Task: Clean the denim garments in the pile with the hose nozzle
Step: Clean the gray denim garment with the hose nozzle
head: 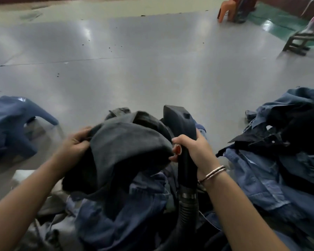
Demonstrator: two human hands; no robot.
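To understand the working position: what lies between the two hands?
In the head view, a dark grey garment lies bunched between the left hand, which grips its edge, and the right hand, which holds the hose nozzle.

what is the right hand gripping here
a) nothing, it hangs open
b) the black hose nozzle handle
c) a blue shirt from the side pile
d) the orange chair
b: the right hand is curled round the handle of the black hose nozzle, while the left hand holds the dark garment up against it.
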